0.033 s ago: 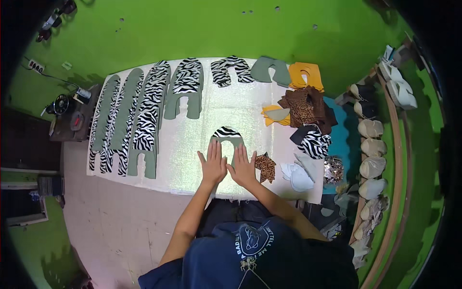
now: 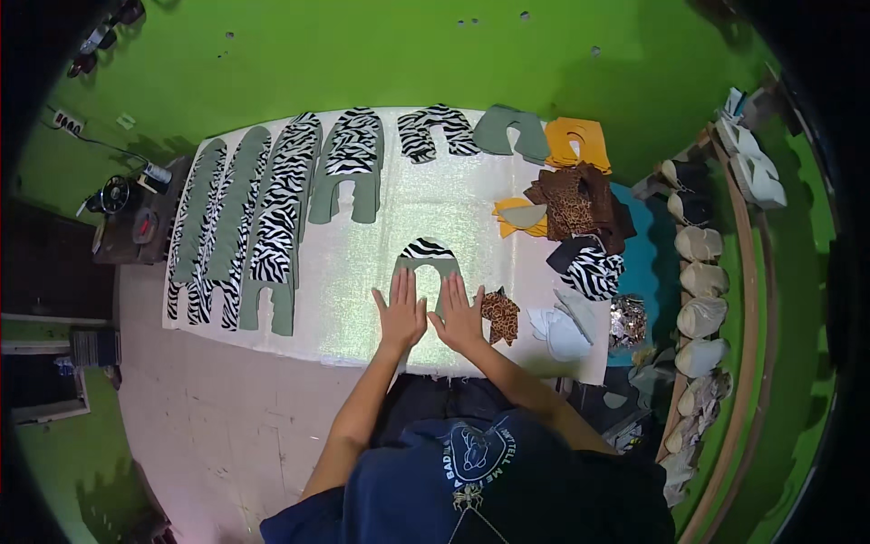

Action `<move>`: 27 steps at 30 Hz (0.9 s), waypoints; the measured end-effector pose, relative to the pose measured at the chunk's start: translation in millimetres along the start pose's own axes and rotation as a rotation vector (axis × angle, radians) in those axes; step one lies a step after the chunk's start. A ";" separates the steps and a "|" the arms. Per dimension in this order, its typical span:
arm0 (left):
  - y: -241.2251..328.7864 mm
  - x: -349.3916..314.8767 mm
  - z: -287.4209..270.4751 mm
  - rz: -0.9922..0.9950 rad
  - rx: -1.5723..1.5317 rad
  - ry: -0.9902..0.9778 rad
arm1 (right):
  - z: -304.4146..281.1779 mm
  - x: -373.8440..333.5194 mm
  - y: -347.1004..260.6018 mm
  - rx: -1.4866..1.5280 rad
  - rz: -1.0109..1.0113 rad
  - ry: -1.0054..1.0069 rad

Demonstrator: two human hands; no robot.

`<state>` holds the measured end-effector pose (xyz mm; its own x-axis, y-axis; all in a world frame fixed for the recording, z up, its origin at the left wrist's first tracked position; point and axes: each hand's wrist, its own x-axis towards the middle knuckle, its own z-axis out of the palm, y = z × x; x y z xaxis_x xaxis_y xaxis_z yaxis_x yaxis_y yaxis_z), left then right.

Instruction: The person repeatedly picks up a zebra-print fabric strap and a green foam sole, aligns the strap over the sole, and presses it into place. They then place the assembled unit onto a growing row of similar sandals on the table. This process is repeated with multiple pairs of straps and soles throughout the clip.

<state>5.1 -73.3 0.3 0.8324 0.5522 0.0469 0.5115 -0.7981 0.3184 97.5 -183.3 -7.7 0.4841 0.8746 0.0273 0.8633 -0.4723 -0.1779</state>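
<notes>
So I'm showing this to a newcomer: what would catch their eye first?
Both hands, left hand and right hand, press flat on a zebra-and-green arch-shaped fabric piece at the near edge of the white table. Long zebra and green strips line the table's left, against a bright green wall.

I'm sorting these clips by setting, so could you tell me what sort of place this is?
Probably a small shoemaking workshop. Cut fabric pieces in zebra print and green lie in rows on the table, shoe forms line a rack at the right, and both hands press one arch-shaped piece flat.
</notes>
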 end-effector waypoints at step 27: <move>-37.0 76.2 -0.7 -0.578 -0.466 0.102 | -26.8 72.6 43.8 0.688 0.069 0.131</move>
<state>49.5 -1.5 -7.3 0.4229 0.8902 -0.1693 0.6989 -0.2015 0.6862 174.2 -143.4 12.8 0.5853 0.8041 0.1041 0.5648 -0.3123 -0.7639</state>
